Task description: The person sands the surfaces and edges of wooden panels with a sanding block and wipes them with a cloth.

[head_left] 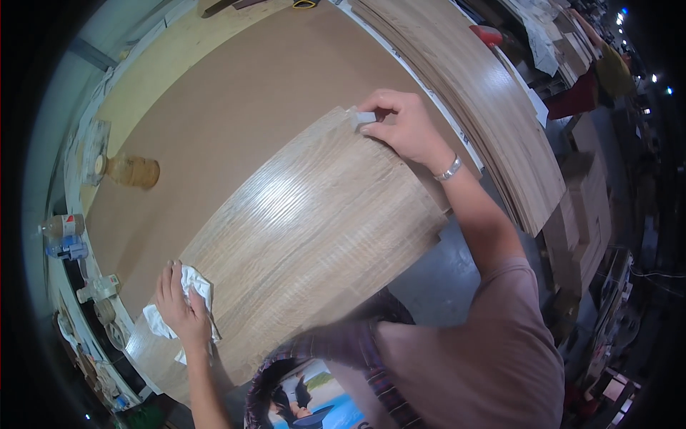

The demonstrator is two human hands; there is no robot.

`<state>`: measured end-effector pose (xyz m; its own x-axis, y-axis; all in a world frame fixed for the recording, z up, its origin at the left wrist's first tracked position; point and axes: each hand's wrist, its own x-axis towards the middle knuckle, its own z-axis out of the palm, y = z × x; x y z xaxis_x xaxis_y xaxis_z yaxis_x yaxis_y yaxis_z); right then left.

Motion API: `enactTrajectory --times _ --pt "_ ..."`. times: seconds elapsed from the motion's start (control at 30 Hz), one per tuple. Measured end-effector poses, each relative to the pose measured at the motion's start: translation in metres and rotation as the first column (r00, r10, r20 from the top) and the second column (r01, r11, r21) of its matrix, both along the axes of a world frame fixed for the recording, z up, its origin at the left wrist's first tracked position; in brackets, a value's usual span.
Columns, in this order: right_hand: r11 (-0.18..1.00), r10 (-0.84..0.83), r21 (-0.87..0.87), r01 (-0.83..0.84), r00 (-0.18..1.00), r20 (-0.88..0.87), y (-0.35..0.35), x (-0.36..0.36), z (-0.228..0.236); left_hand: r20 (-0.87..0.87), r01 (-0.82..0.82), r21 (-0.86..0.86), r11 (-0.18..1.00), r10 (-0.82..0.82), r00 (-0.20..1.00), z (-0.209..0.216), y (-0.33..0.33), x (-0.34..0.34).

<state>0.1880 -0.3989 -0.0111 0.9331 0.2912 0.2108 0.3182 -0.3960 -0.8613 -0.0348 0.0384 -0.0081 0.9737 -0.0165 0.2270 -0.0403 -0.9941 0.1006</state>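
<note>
A long wood-grain board (286, 243) lies slantwise across the bench in front of me. On its near-left end my left hand (179, 307) presses down over a crumpled white cloth (197, 280), with the fingers close together. At the board's far-right corner my right hand (407, 129) pinches a small pale block (365, 117) between thumb and fingers. The block touches the board's edge there. What the block is made of cannot be made out. A silvery band circles my right wrist.
Under the board is a brown sheet (286, 93). Left of it stand a bottle of amber liquid (132, 171) and a clear bottle (63, 226). A stack of wood-grain boards (493, 114) lies to the right. Another person (607, 75) is at far right.
</note>
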Motion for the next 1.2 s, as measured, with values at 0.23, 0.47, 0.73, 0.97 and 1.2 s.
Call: enactTrajectory --times 0.23,0.47,0.73,0.97,1.2 --pt "0.999 -0.043 0.02 0.043 0.999 0.023 0.008 0.025 -0.002 0.015 0.005 -0.017 1.0 -0.005 1.0 -0.002 -0.001 0.001" --pt "1.0 -0.017 -0.007 0.016 0.99 -0.138 -0.039 -0.045 0.003 0.012 -0.011 -0.017 1.0 0.011 1.0 -0.004 -0.002 -0.002" --pt "0.882 -0.163 0.381 0.277 0.939 -0.304 -0.055 -0.076 -0.001 0.001 0.04 0.008 0.999 -0.04 0.999 -0.001 -0.006 -0.004" --pt "0.792 -0.133 0.488 0.367 0.884 -0.448 -0.03 -0.107 -0.003 -0.002 0.025 0.032 0.999 -0.024 1.0 -0.004 -0.01 -0.008" --pt "0.874 -0.219 0.349 0.337 0.916 -0.335 -0.008 -0.065 0.015 0.055 0.035 -0.003 0.999 -0.035 0.998 0.005 -0.013 -0.008"
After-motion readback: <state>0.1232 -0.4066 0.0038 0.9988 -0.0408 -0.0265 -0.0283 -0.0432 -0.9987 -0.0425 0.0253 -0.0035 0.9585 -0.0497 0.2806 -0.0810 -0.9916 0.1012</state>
